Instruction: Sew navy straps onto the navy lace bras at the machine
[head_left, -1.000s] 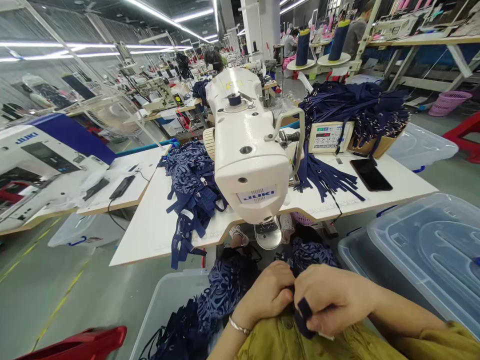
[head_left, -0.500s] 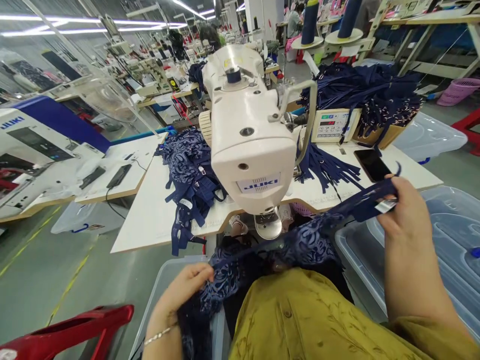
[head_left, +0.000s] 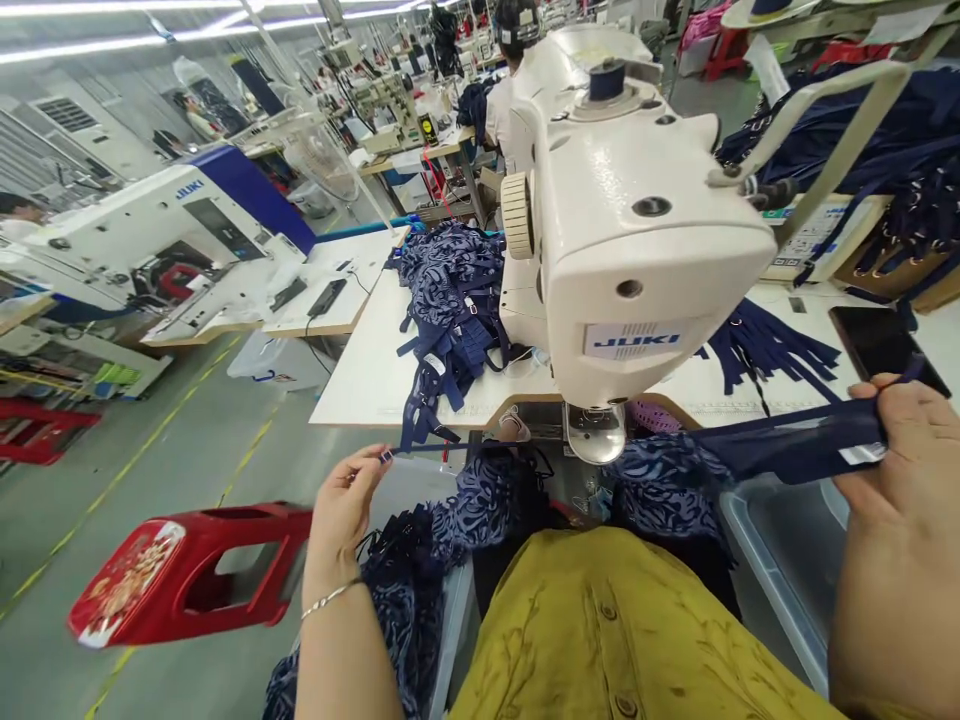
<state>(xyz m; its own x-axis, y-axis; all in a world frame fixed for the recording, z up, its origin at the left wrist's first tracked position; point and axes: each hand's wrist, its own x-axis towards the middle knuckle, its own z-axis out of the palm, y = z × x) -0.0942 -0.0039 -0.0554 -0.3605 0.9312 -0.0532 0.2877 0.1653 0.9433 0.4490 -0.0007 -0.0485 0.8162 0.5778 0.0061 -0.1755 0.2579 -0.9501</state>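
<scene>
A navy bra with patterned lace cups (head_left: 664, 475) is stretched across my lap, below the needle end of a white JUKI sewing machine (head_left: 645, 280). My left hand (head_left: 352, 490) pinches the end of a thin navy strap, which runs taut toward the machine. On the other side, my right hand (head_left: 896, 450) is closed on the bra's wide band, close to a white label (head_left: 862, 454). More navy lace pieces (head_left: 409, 600) hang over the edge of a clear plastic bin (head_left: 454, 610) beside my left forearm.
Lace bras (head_left: 450, 290) are heaped on the white table (head_left: 356, 385) left of the machine. Cut navy straps (head_left: 772, 345) and a phone (head_left: 877, 345) lie to its right. A red stool (head_left: 202, 570) stands at left; another clear bin (head_left: 780, 560) is at right.
My left hand has moved up and outward, drawing the strap straight. My right hand still holds the band, now stretched flatter. The view has turned left.
</scene>
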